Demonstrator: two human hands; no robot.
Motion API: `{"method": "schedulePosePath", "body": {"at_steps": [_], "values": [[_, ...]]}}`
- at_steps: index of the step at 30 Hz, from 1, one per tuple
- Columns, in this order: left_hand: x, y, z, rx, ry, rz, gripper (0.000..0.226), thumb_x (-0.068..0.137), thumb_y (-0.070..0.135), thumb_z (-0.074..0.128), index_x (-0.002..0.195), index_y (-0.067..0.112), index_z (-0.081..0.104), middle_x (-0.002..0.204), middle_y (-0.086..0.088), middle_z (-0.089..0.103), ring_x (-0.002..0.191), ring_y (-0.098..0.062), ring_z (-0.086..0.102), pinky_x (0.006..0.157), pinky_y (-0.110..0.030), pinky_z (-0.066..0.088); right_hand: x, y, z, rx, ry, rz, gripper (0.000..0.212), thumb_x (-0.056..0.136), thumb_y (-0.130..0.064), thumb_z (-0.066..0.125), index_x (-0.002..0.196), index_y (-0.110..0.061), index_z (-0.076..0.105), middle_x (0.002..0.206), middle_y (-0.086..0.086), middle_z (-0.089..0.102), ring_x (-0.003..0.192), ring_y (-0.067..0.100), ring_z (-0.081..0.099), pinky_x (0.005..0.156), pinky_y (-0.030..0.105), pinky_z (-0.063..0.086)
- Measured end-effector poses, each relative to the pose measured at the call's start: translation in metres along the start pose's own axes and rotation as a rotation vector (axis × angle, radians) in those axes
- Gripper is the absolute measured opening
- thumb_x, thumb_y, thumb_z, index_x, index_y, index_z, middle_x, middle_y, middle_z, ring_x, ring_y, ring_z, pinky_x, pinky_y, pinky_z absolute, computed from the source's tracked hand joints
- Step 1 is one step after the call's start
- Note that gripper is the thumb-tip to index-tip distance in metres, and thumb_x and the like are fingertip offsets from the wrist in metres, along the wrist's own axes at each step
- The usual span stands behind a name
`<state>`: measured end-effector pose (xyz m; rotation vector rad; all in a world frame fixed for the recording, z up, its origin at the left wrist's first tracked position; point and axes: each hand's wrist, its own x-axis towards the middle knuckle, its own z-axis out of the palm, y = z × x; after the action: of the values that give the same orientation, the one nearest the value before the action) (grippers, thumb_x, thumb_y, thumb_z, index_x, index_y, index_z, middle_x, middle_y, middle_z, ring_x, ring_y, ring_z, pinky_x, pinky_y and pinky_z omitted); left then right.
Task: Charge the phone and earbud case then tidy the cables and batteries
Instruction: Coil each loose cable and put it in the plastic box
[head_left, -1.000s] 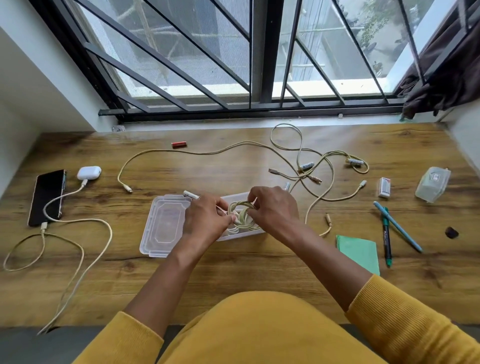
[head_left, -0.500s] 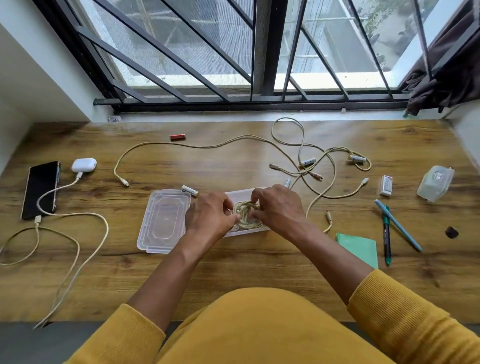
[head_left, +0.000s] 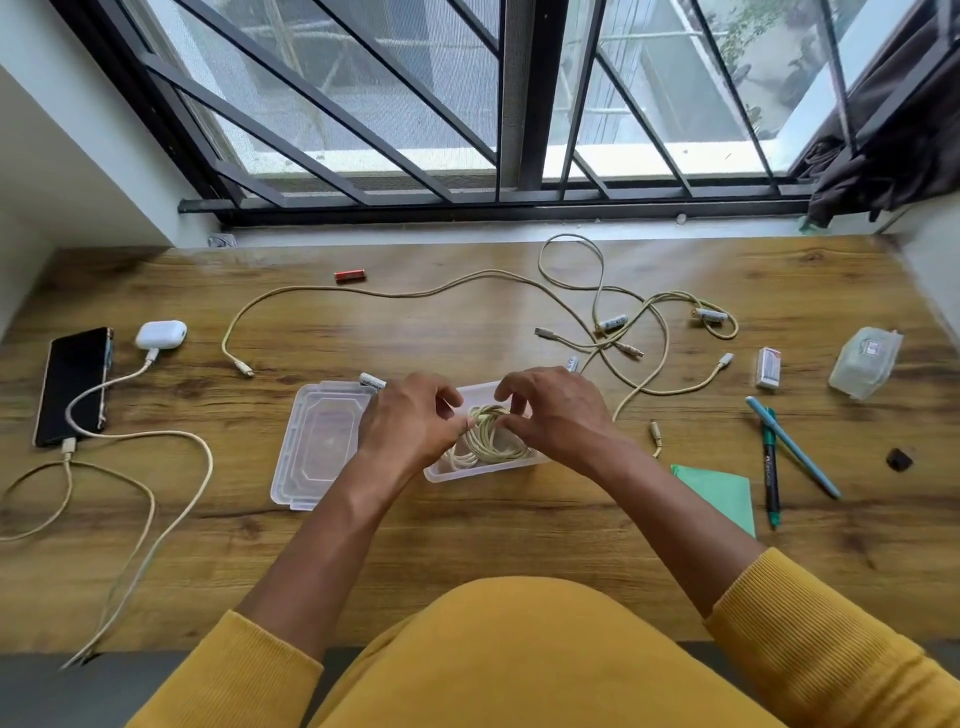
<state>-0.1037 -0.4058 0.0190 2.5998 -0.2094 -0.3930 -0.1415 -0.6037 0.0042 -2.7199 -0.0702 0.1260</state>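
A coiled cream cable (head_left: 488, 436) lies inside a clear plastic box (head_left: 483, 470) at the table's middle. My left hand (head_left: 413, 418) and my right hand (head_left: 558, 413) both pinch the coil from either side, fingers curled on it. The box's lid (head_left: 322, 444) lies flat to its left. At the far left a black phone (head_left: 72, 384) and a white earbud case (head_left: 161, 333) each have a cable plugged in. Loose cream cables (head_left: 623, 332) sprawl behind the box. Batteries lie scattered: a red one (head_left: 349, 274), white ones (head_left: 373, 381), (head_left: 613, 323), (head_left: 709, 314).
To the right lie a small white box (head_left: 769, 368), a clear plastic pouch (head_left: 865, 361), two pens (head_left: 779, 457), a green paper (head_left: 722, 493) and a small dark object (head_left: 900, 459). A barred window runs along the table's far edge. My yellow-clad lap fills the foreground.
The coil has gone down into the clear box with both hands on it. The camera has tilted a little, shifting the scene.
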Motion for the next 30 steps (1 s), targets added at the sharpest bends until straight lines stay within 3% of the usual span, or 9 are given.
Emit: {"method": "schedulePosePath", "body": {"at_steps": [3, 7, 10, 14, 25, 30], "values": [[-0.002, 0.004, -0.005, -0.024, 0.05, 0.039, 0.015, 0.093, 0.038, 0.072, 0.102, 0.029, 0.079, 0.097, 0.011, 0.077, 0.096, -0.013, 0.071, 0.084, -0.033, 0.055, -0.003, 0.0, -0.003, 0.029, 0.026, -0.001, 0.024, 0.096, -0.038, 0.071, 0.12, -0.032, 0.071, 0.103, -0.013, 0.074, 0.094, 0.011, 0.064, 0.076, 0.032, 0.049], [-0.001, 0.009, -0.008, -0.051, 0.096, 0.057, 0.018, 0.098, 0.03, 0.063, 0.103, 0.028, 0.08, 0.103, 0.009, 0.079, 0.097, -0.015, 0.071, 0.084, -0.032, 0.055, -0.006, 0.006, -0.009, 0.073, 0.076, 0.035, 0.019, 0.098, -0.037, 0.069, 0.115, -0.033, 0.074, 0.1, -0.014, 0.075, 0.084, 0.005, 0.057, 0.078, 0.033, 0.051], [0.002, 0.008, -0.009, -0.141, 0.111, 0.041, 0.019, 0.099, 0.023, 0.062, 0.101, 0.028, 0.08, 0.097, 0.01, 0.079, 0.094, -0.013, 0.072, 0.087, -0.036, 0.059, -0.009, 0.015, -0.014, 0.112, 0.131, 0.091, 0.013, 0.098, -0.037, 0.068, 0.108, -0.034, 0.076, 0.095, -0.016, 0.074, 0.084, 0.006, 0.059, 0.073, 0.029, 0.044], [0.007, 0.011, -0.009, -0.251, 0.129, 0.054, 0.021, 0.099, 0.018, 0.062, 0.101, 0.027, 0.081, 0.087, 0.014, 0.077, 0.088, -0.005, 0.073, 0.088, -0.036, 0.062, -0.012, 0.026, -0.019, 0.156, 0.196, 0.18, 0.011, 0.094, -0.036, 0.068, 0.1, -0.032, 0.077, 0.091, -0.014, 0.075, 0.089, 0.013, 0.068, 0.077, 0.033, 0.053], [0.018, 0.057, 0.018, -0.306, 0.085, 0.147, 0.016, 0.095, 0.026, 0.066, 0.101, 0.029, 0.081, 0.091, 0.013, 0.079, 0.09, -0.004, 0.073, 0.089, -0.034, 0.061, -0.027, 0.054, -0.027, 0.181, 0.277, 0.293, 0.009, 0.091, -0.033, 0.068, 0.092, -0.029, 0.076, 0.087, -0.013, 0.075, 0.088, 0.015, 0.07, 0.075, 0.034, 0.055], [0.026, 0.08, 0.035, -0.263, 0.068, 0.16, 0.017, 0.096, 0.026, 0.066, 0.103, 0.03, 0.082, 0.096, 0.009, 0.08, 0.091, -0.008, 0.072, 0.088, -0.03, 0.059, -0.036, 0.08, -0.035, 0.145, 0.281, 0.38, 0.012, 0.093, -0.035, 0.066, 0.097, -0.03, 0.076, 0.094, -0.011, 0.076, 0.089, 0.018, 0.07, 0.072, 0.031, 0.053]]}}
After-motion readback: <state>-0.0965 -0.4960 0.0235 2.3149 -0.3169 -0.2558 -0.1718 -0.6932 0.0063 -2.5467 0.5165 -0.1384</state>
